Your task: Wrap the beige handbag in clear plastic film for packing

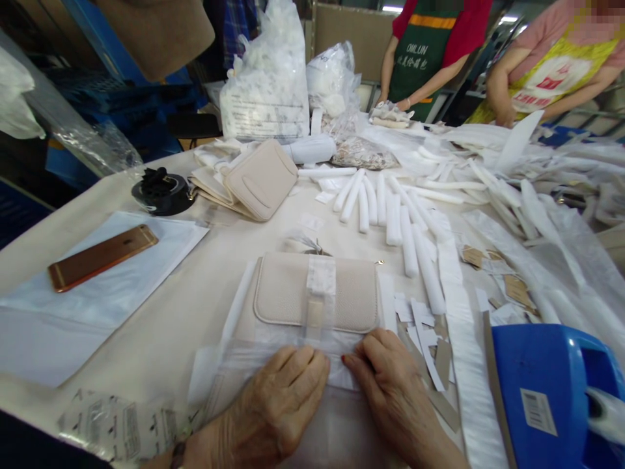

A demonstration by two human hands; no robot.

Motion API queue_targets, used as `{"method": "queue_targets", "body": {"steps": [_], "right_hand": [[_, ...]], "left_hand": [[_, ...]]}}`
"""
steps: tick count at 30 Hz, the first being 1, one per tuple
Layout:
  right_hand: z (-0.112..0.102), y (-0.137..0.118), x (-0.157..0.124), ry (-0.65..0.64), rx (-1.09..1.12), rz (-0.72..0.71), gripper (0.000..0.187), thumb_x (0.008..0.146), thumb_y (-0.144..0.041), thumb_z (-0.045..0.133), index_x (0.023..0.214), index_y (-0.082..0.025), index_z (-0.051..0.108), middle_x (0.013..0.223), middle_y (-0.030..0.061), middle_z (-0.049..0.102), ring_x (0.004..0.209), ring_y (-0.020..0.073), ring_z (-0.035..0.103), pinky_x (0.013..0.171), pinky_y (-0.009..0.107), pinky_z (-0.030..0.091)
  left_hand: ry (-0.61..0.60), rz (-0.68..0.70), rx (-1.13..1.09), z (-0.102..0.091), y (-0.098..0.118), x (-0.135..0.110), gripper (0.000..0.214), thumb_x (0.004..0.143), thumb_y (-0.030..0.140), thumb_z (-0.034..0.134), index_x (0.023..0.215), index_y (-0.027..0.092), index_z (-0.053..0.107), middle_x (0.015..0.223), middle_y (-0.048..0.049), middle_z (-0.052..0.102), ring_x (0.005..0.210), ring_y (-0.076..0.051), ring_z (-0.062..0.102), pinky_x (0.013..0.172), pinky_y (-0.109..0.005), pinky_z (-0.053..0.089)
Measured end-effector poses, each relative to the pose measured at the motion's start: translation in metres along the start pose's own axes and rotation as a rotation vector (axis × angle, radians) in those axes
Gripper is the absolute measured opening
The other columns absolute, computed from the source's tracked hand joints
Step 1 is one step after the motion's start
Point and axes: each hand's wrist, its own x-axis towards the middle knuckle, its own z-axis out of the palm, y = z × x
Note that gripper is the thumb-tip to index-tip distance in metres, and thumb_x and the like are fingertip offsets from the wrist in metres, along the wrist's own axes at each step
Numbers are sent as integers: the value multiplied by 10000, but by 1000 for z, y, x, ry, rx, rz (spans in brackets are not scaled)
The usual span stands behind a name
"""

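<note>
A cream handbag (278, 290) with a flap lies flat on the table in front of me. A white strip (321, 280) runs down over the middle of its flap. Thin white tissue paper (342, 374) covers the bag's lower part. My left hand (286, 394) rests on this paper with its fingers curled and pressed together, gripping it near the middle. Just to the right, my right hand (388, 384) pinches the same paper between thumb and fingers below the flap's corner. A small gap separates the two hands.
White foam rolls (390, 208) spread behind the bag. A blue bin (541, 384) stands at right, a phone (102, 256) lies on white sheets at left. Beyond are a tape dispenser (163, 190), another cream bag (263, 179), stuffed plastic bags (266, 85) and two people in aprons.
</note>
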Motion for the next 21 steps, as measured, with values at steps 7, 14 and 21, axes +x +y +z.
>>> {"method": "queue_targets", "body": {"steps": [7,14,21], "right_hand": [[0,-2,1,-2,2,-4,265,883,-211,499,621,-199,458,657,5,512,641,161,500,571,263,385],[-2,-4,3,-51,-31,21,225,825,-154,558,619,-192,480,674,12,530,671,166,497,597,268,387],[5,-9,5,33,-132,5,240,799,-144,571,589,-192,466,630,11,517,631,169,495,569,283,382]], "left_hand": [[-31,6,39,10,8,-15,357,912,75,319,1126,76,605,1244,-111,585,1181,-236,495,980,-363,432],[-10,1,37,20,13,-20,352,874,64,351,1122,44,600,1329,-164,505,1276,-322,407,944,-409,444],[-66,60,94,17,13,-18,357,875,140,334,1075,56,618,1272,-157,553,1228,-279,438,999,-397,319]]}}
